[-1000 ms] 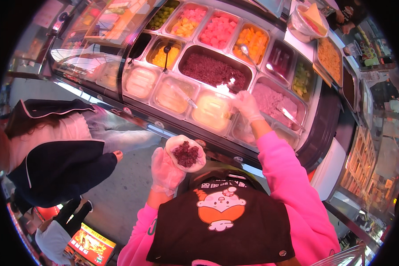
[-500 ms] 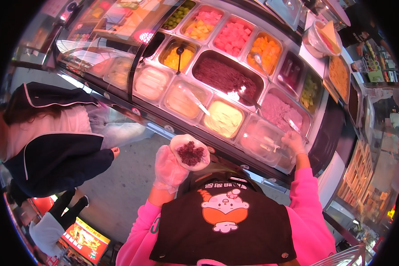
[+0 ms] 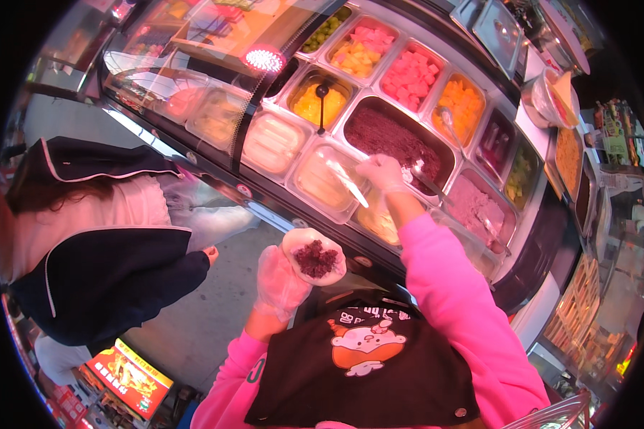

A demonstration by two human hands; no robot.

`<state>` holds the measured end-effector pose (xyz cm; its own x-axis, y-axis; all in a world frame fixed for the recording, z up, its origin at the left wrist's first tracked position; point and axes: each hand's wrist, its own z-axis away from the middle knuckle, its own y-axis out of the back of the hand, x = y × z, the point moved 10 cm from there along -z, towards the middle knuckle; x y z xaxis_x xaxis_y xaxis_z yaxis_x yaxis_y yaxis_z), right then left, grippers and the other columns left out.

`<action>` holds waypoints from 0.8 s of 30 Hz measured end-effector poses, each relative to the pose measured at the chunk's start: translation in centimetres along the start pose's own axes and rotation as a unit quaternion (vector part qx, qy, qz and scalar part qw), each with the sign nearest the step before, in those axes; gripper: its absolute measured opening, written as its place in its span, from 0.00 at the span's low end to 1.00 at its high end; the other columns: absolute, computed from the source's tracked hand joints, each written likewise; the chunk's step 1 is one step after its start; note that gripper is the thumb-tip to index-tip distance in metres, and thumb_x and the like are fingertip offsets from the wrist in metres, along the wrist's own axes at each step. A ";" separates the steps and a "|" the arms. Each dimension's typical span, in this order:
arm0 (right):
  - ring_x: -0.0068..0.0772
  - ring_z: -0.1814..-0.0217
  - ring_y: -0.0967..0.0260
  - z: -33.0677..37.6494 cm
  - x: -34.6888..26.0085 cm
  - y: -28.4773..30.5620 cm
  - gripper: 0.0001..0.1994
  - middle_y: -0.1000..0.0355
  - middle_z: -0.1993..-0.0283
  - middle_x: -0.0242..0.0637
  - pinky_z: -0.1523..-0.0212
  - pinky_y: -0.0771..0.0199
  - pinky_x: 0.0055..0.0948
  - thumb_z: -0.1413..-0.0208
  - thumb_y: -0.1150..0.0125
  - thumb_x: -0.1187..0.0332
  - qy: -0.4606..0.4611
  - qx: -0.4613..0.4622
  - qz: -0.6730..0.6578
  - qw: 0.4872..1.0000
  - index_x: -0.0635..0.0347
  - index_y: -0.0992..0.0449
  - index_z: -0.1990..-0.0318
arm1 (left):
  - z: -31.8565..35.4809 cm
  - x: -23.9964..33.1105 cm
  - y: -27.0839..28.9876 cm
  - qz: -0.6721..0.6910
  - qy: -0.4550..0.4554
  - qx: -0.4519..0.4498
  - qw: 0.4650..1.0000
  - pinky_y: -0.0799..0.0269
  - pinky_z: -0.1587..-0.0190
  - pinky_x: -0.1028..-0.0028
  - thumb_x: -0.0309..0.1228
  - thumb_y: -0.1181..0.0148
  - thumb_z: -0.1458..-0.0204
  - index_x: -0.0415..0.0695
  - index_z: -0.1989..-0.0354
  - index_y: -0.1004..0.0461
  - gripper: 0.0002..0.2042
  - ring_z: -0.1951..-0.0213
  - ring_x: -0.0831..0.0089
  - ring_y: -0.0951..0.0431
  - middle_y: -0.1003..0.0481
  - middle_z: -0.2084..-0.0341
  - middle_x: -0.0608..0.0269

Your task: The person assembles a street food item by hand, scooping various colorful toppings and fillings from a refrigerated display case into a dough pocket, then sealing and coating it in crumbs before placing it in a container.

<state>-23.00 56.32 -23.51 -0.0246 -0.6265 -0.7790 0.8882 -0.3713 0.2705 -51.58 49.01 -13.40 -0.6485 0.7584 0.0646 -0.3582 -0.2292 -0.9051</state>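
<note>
My gloved left hand (image 3: 279, 284) holds a flat white dough wrapper (image 3: 297, 238) at its lower left edge. Dark purple filling (image 3: 316, 260) is heaped in the middle of the wrapper. My gloved right hand (image 3: 381, 174) is over the food counter, beside a white-handled spatula (image 3: 355, 191); its fingers are slightly blurred, and I cannot tell if they touch it. Beneath that forearm lies a tub of pale yellow paste (image 3: 379, 223), partly hidden. Just beyond the hand is a large steel pan of dark purple filling (image 3: 393, 134), with a spoon (image 3: 429, 183) in it.
Tubs of pink cubes (image 3: 411, 74), orange cubes (image 3: 459, 101) and purple mash (image 3: 479, 204) surround the pan. A curved glass guard (image 3: 186, 86) covers the counter's left end. A person in a dark jacket (image 3: 114, 268) stands at the left, close to the counter.
My right hand has moved left from the clear tub at the counter's right to beside the spatula. My left hand still holds the filled wrapper. The whole view has shifted slightly.
</note>
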 end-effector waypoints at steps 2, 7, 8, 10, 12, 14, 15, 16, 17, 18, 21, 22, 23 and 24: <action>0.26 0.67 0.26 1.5 -0.9 0.2 0.14 0.21 0.67 0.32 0.63 0.27 0.31 0.51 0.24 0.65 -0.008 -0.080 -0.031 0.996 0.63 0.17 0.60 | 0.2 0.6 0.3 0.008 -0.001 -0.011 1.000 0.39 0.27 0.54 0.49 0.47 0.33 0.33 0.31 0.37 0.32 0.34 0.53 0.29 0.29 0.36 0.46; 0.20 0.74 0.31 3.5 -5.2 -2.1 0.11 0.23 0.71 0.30 0.73 0.33 0.26 0.53 0.23 0.71 0.028 -0.130 -0.128 0.983 0.65 0.17 0.63 | 0.0 1.2 0.4 0.006 -0.003 -0.042 0.999 0.39 0.27 0.52 0.53 0.45 0.35 0.33 0.32 0.36 0.36 0.34 0.52 0.29 0.29 0.36 0.46; 0.21 0.75 0.31 2.6 -6.2 -3.1 0.09 0.24 0.72 0.31 0.74 0.33 0.25 0.51 0.26 0.72 0.046 -0.102 -0.099 0.989 0.64 0.17 0.63 | -0.2 1.4 0.5 -0.007 -0.011 -0.034 0.999 0.39 0.27 0.51 0.54 0.44 0.36 0.33 0.32 0.36 0.37 0.34 0.52 0.29 0.29 0.36 0.46; 0.25 0.75 0.28 0.5 -8.5 -5.3 0.09 0.22 0.70 0.35 0.72 0.27 0.27 0.46 0.28 0.69 0.085 -0.060 -0.022 0.994 0.66 0.17 0.63 | -0.6 1.6 0.8 0.014 -0.012 -0.018 1.000 0.38 0.28 0.50 0.58 0.42 0.39 0.33 0.34 0.34 0.39 0.35 0.52 0.29 0.29 0.37 0.46; 0.25 0.75 0.27 -2.1 -8.4 -8.6 0.08 0.22 0.69 0.34 0.71 0.27 0.27 0.45 0.29 0.69 0.004 -0.078 -0.066 0.995 0.65 0.17 0.63 | -0.7 2.4 1.0 -0.034 -0.031 -0.006 0.999 0.36 0.30 0.49 0.63 0.41 0.42 0.34 0.36 0.31 0.41 0.36 0.51 0.27 0.28 0.38 0.47; 0.29 0.74 0.26 -3.8 -8.6 -9.6 0.09 0.21 0.69 0.36 0.71 0.25 0.29 0.43 0.31 0.67 -0.037 -0.094 -0.086 0.991 0.65 0.18 0.64 | -0.6 3.1 1.2 -0.062 -0.044 0.007 0.997 0.35 0.31 0.48 0.66 0.41 0.44 0.35 0.38 0.30 0.43 0.37 0.51 0.27 0.27 0.38 0.48; 0.33 0.74 0.25 -4.3 -8.6 -9.4 0.10 0.21 0.69 0.37 0.70 0.24 0.32 0.42 0.32 0.66 -0.044 -0.099 -0.077 0.991 0.65 0.18 0.64 | -0.4 3.5 1.2 -0.069 -0.049 0.007 0.996 0.36 0.30 0.48 0.66 0.41 0.44 0.35 0.37 0.30 0.43 0.37 0.51 0.27 0.28 0.38 0.48; 0.36 0.74 0.24 -4.3 -8.7 -9.3 0.11 0.21 0.69 0.39 0.69 0.23 0.34 0.41 0.34 0.64 -0.034 -0.122 -0.081 0.989 0.65 0.18 0.64 | -0.4 3.7 0.7 -0.034 -0.048 -0.020 0.998 0.36 0.30 0.48 0.66 0.41 0.44 0.35 0.37 0.30 0.43 0.37 0.51 0.27 0.28 0.38 0.47; 0.41 0.73 0.23 -4.2 -9.2 -8.1 0.12 0.20 0.67 0.42 0.67 0.21 0.37 0.40 0.35 0.62 0.035 -0.093 0.077 0.992 0.64 0.18 0.63 | -0.3 4.1 1.0 -0.060 -0.055 -0.010 0.997 0.36 0.30 0.49 0.65 0.41 0.43 0.34 0.37 0.31 0.43 0.36 0.51 0.27 0.28 0.38 0.47; 0.45 0.71 0.22 -3.2 -9.8 -7.2 0.14 0.20 0.66 0.45 0.64 0.20 0.41 0.40 0.36 0.60 0.119 -0.079 0.221 0.965 0.64 0.17 0.62 | -0.3 4.2 0.7 -0.043 -0.055 -0.027 0.997 0.37 0.30 0.49 0.64 0.40 0.43 0.33 0.37 0.31 0.42 0.36 0.50 0.28 0.28 0.39 0.47; 0.57 0.53 0.20 0.2 -5.1 -7.0 0.15 0.19 0.58 0.49 0.53 0.23 0.55 0.44 0.41 0.63 0.136 -0.104 0.522 0.836 0.59 0.15 0.56 | -0.4 4.3 1.4 0.002 -0.056 0.003 0.998 0.37 0.29 0.49 0.63 0.40 0.43 0.33 0.37 0.32 0.42 0.36 0.50 0.28 0.28 0.39 0.46; 0.57 0.55 0.20 1.0 -4.3 -6.8 0.14 0.19 0.59 0.49 0.53 0.22 0.54 0.45 0.40 0.63 0.146 -0.084 0.546 0.820 0.59 0.15 0.58 | -0.6 4.1 1.2 0.039 -0.048 -0.002 0.998 0.37 0.30 0.49 0.63 0.40 0.43 0.33 0.37 0.31 0.42 0.37 0.50 0.28 0.28 0.39 0.46; 0.56 0.56 0.20 1.8 -3.8 -7.0 0.12 0.18 0.59 0.49 0.54 0.21 0.52 0.46 0.39 0.63 0.169 -0.063 0.564 0.806 0.59 0.15 0.60 | -0.7 4.1 1.7 0.009 -0.049 0.023 0.998 0.36 0.30 0.48 0.63 0.40 0.43 0.33 0.37 0.31 0.42 0.37 0.50 0.27 0.28 0.40 0.46; 0.55 0.58 0.20 2.0 -3.1 -7.1 0.12 0.18 0.60 0.48 0.55 0.20 0.51 0.47 0.39 0.63 0.174 -0.062 0.588 0.788 0.59 0.16 0.62 | -0.9 3.9 1.5 0.004 -0.046 0.022 0.999 0.36 0.30 0.48 0.63 0.40 0.43 0.33 0.37 0.31 0.42 0.37 0.50 0.27 0.27 0.40 0.46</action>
<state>-30.13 59.49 -21.83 0.9562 -0.2537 -0.1458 0.2426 0.4085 0.8799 -54.07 52.18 -14.93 -0.7096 0.6980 0.0966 -0.3799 -0.2635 -0.8867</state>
